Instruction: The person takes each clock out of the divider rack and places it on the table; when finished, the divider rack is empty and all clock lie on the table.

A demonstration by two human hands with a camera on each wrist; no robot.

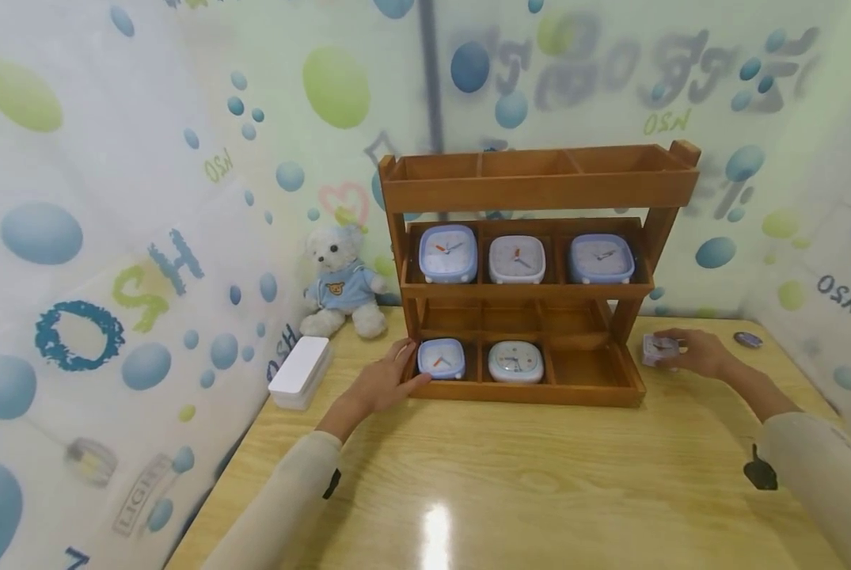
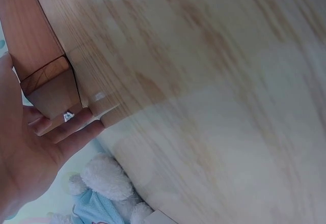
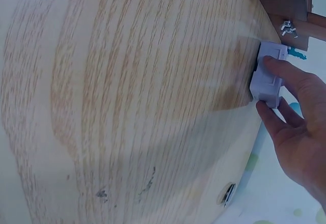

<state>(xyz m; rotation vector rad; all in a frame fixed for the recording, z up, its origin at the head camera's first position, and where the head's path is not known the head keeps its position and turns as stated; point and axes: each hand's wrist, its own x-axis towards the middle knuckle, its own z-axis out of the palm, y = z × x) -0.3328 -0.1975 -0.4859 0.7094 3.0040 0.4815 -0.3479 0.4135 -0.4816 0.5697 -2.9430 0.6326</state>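
Left hand: spread, fingers loosely extended, set about the left front corner of the wooden rack. Thumb lay near the front edge below a small blue clock; the other fingers rested against the rack's left end. It touched the rack without a closed grasp.

Right hand: narrowed to a pinch, thumb and fingertips on a small pale clock. That clock was just beyond the rack's right end, over the back right part of the desk (whether its base touched the wood, I could not tell). The right wrist view showed its boxy back near the desk's back edge.

Rack stood toward the back edge. An oval clock sat in the bottom tier's middle compartment, right of the blue one; three clocks lined the shelf above.

Room: the widest open stretch ran from the rack's front edge forward, between the forearms. On the right, a narrower strip separated the right hand from a dark round object near the back right corner. Left side was tighter: white box along the left edge, teddy bear at the back left corner.
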